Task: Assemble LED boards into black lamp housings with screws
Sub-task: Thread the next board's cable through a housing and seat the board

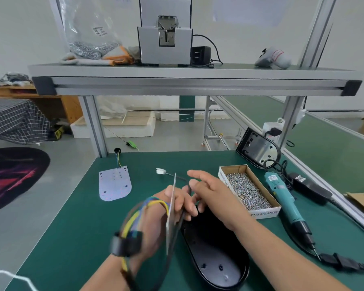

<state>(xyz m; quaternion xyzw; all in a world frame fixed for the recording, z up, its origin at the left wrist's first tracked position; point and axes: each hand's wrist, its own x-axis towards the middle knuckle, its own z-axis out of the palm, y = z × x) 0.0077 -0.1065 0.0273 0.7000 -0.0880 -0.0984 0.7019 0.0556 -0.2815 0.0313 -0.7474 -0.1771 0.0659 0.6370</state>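
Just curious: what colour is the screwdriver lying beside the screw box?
The screwdriver is teal with a black nose; head view shows it.

1. There is a single view, from a wide-angle camera on the person's head.
2. It faces forward and down over the table (pixel 72 227).
3. It sits close above the left hand (pixel 156 223) and right hand (pixel 210 192), at lower centre.
4. The shelf (pixel 193 85) crosses the upper frame.

I count two LED boards — held board (pixel 170 217), flat board (pixel 115 183) — two black housings, near housing (pixel 216 255) and far housing (pixel 257 148), one screw box (pixel 263 214), one screwdriver (pixel 286 198).
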